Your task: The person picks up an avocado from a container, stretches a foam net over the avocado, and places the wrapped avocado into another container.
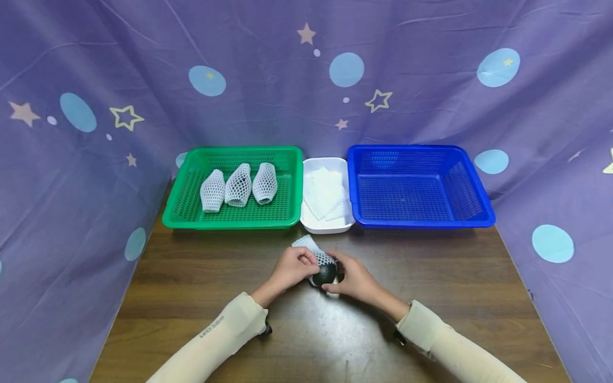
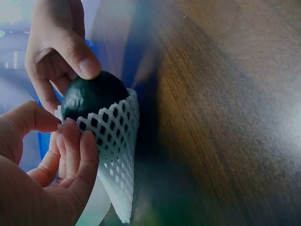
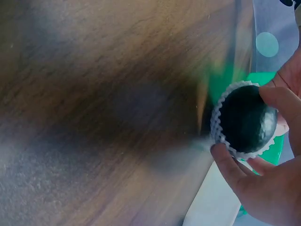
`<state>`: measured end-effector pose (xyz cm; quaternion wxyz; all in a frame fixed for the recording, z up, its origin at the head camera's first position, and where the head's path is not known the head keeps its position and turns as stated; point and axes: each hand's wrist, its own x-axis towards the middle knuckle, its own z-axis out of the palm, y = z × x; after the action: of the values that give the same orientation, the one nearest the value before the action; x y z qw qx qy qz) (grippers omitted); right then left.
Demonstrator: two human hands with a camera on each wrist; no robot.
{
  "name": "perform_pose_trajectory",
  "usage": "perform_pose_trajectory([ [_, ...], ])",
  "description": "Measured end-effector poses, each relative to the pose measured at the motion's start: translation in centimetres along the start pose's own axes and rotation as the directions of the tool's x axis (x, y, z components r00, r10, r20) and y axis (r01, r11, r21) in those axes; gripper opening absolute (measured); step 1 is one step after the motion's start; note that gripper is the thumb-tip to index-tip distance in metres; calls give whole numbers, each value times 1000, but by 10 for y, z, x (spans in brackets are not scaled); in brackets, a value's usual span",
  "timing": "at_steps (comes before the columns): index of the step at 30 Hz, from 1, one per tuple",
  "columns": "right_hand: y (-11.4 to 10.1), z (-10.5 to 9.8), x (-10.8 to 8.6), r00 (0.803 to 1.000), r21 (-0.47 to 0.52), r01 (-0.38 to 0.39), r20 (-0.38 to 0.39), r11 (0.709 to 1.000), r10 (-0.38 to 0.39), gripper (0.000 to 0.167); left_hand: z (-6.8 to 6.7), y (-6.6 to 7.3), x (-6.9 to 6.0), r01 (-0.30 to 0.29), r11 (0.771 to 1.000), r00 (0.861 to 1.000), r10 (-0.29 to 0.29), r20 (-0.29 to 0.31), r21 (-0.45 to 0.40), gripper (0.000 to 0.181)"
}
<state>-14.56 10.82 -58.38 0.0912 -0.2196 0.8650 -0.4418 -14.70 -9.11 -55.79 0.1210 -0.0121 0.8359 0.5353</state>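
A dark green avocado point(image 1: 325, 275) sits partly inside a white foam net sleeve point(image 2: 118, 141), its rounded end bare at the sleeve's mouth. My left hand point(image 1: 294, 265) pinches the sleeve's rim between thumb and fingertips. From the other side, my right hand point(image 1: 356, 276) grips the avocado, with the thumb pressed on its bare skin and the fingers about the net's edge. In the left wrist view the sleeve narrows to a flat, unfilled tail. The right wrist view shows the jagged rim circling the avocado point(image 3: 248, 120).
Behind the hands stands a white tray point(image 1: 328, 230) with several flat foam nets point(image 1: 325, 191). To its left, a green basket point(image 1: 230, 224) holds three items in foam nets point(image 1: 238, 186). A blue basket point(image 1: 423, 223) stands right. Purple curtains point(image 1: 268, 69) border the wooden table point(image 1: 191, 276).
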Motion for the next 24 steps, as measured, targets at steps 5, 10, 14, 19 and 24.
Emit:
perform_pose_trajectory([
  [5,0,-3,0,999,63,28,-34,998,-26,77,0,1,-1,0,1000,1000,0,-10,-17,8],
  [10,-2,-8,0,996,79,53,-73,995,-48,71,1,4,-2,6,998,1000,-7,-13,-68,7],
  [14,1,-11,1,992,74,60,-119,995,-51,46,5,-2,-1,39,989,999,-39,6,-144,8],
  [19,5,-13,3,986,46,79,-152,996,-71,22,10,-12,1,87,969,996,-82,31,-230,10],
  [24,4,-13,-1,991,18,91,-100,996,-89,33,10,-16,4,160,929,987,-156,39,-332,12],
])
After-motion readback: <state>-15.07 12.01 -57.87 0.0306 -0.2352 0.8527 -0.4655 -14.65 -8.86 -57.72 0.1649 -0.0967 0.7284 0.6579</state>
